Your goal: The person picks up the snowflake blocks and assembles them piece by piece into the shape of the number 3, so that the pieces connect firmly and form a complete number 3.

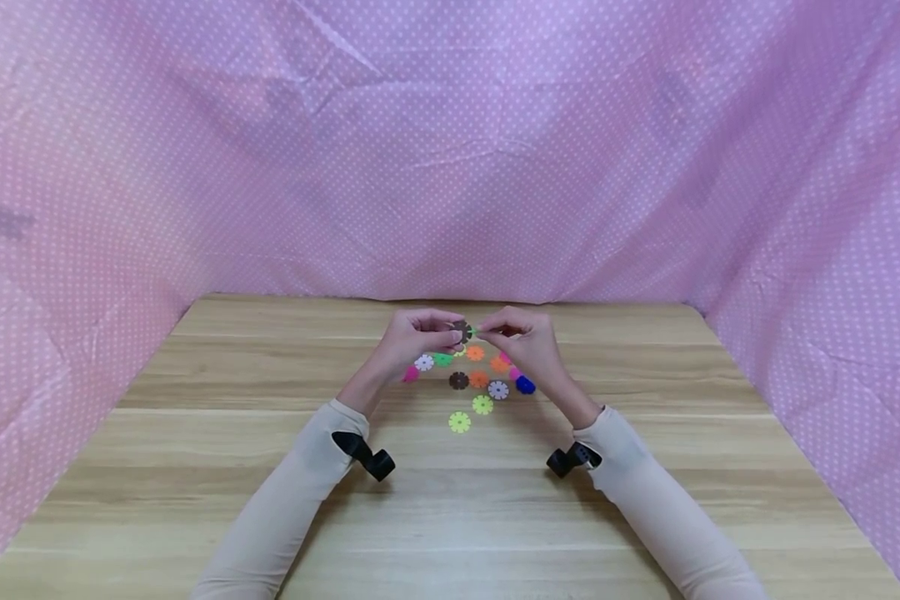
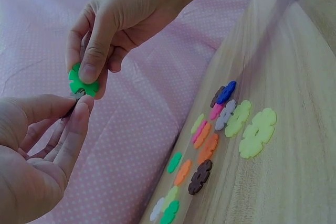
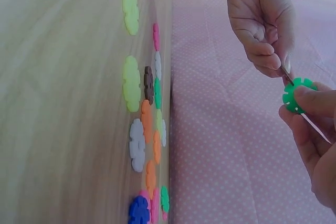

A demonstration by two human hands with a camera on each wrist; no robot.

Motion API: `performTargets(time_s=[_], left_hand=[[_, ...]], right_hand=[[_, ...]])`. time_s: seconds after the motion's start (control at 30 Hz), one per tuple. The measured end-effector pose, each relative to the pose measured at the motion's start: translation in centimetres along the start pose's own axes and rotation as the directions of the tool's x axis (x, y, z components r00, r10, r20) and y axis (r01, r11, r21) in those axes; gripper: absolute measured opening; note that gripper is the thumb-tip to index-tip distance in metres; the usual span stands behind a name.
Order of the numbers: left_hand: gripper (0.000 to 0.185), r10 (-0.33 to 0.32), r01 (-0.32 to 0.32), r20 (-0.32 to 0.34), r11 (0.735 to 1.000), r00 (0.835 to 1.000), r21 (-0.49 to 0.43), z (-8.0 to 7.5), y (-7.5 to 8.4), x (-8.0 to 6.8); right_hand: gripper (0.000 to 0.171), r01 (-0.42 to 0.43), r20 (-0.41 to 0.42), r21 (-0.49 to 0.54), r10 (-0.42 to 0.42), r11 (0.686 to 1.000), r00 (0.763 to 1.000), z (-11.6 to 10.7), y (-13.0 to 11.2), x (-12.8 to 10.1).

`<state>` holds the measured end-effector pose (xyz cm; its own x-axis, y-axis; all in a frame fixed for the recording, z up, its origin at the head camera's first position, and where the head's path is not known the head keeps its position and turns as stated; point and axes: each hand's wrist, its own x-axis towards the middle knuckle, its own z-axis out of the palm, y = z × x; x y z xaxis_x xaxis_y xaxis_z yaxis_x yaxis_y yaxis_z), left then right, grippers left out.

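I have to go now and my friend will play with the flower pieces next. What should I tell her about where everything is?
Left hand: pinches a brown disc, held up above the table.
Right hand: pinches a green disc, its edge meeting the brown one.
The two discs touch; whether they are fully slotted together cannot be told.
Loose discs lie on the wooden table under the hands: two yellow-green ones nearest you, a blue one on the right, plus orange, white, pink, brown and green ones.
Done: two pieces picked up and brought together. Left: all the loose pieces, untouched.

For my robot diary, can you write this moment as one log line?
left hand: pinches brown disc | right hand: pinches green disc | discs: touching | table: loose discs
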<state>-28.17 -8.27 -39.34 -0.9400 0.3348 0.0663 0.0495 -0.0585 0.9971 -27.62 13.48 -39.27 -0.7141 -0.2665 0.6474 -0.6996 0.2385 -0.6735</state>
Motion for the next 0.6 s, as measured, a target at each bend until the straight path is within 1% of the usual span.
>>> performTargets(time_s=[0.13,0.23,0.37,0.47,0.6], left_hand=[[0.032,0.011,-0.011,0.010,1.000,1.000,-0.009,0.01,0.18,-0.03],[0.031,0.008,-0.007,0.018,1.000,1.000,-0.010,0.11,0.23,-0.12],[0.030,-0.002,0.002,0.005,1.000,1.000,0.012,0.32,0.21,-0.33],[0.030,-0.004,0.005,-0.006,1.000,1.000,0.021,0.46,0.17,-0.40],[0.030,0.006,-0.006,0.001,1.000,1.000,0.021,0.57,0.09,-0.32]], right_hand=[[0.006,-0.003,0.011,0.027,0.002,1.000,1.000,-0.09,0.07,0.09],[0.007,0.014,0.024,0.044,-0.015,0.999,1.000,-0.16,0.17,-0.04],[0.008,0.038,0.030,0.034,-0.039,0.999,0.999,-0.10,0.23,-0.28],[0.008,0.016,0.022,0.030,-0.016,0.999,1.000,0.02,0.35,-0.35],[0.009,-0.031,0.006,0.025,0.031,0.999,1.000,0.13,0.39,-0.32]])
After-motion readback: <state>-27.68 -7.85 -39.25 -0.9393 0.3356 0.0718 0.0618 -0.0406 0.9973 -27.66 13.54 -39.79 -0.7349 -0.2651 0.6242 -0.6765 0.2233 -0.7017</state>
